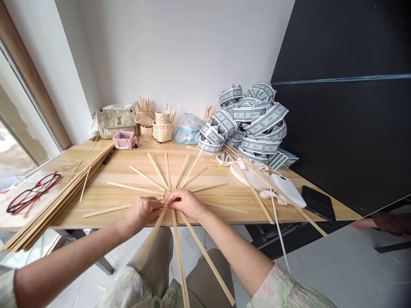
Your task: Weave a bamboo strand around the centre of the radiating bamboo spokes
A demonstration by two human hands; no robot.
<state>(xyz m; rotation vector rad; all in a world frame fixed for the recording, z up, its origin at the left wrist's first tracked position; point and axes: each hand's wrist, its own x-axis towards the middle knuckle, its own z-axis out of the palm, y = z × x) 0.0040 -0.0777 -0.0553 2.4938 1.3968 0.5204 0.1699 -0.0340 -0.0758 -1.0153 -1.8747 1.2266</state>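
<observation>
Both hands [144, 210] [186, 203]: closed fingertip grip on strips [180, 254]

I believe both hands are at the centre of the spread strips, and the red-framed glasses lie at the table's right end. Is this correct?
Not quite: the head view shows the red-framed glasses at the left end of the table. The left hand and right hand are at the centre of the spread strips.
</observation>
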